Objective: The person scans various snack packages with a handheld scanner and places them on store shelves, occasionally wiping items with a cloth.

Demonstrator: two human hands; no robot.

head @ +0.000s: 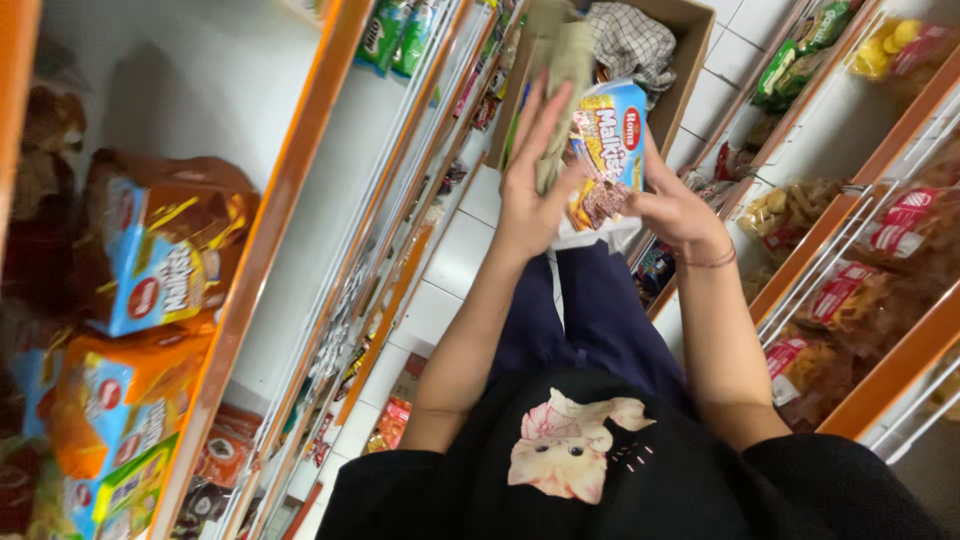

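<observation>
A: Item 1: biscuit pack (607, 150), blue/yellow, flat. Loc?

B: Held up at mid-aisle, above the white tiled floor (455, 260), in front of the cardboard box (690, 50). Right hand (672, 208) grips its lower right edge, fingers mostly hidden behind the pack, thumb at the front, so clamped on it.

A: Item 2?

B: Folded olive cloth (560, 90), pressed vs. the pack's left face. Left hand (533, 180) lies flat over it, fingers straight and close together, pinning cloth to pack, not curled round it.

A: Risk?

B: My guess: the flat palm hold is weak. If the left hand eases, the cloth could slide off and drop to the floor. Pack is held at one edge only, so it could tip or slip, esp. if the wrapper is slick.

A: Surroundings?

B: Box holds a checked cloth (630, 40). Left shelf (290, 180), orange-edged: same type blue packs (160, 260), orange packs below. Right shelf (850, 240): bagged snacks (900, 230), red/white labels, behind wire rails. Person wears dark top w/ cat print, navy trousers, thin band at the right wrist.
</observation>
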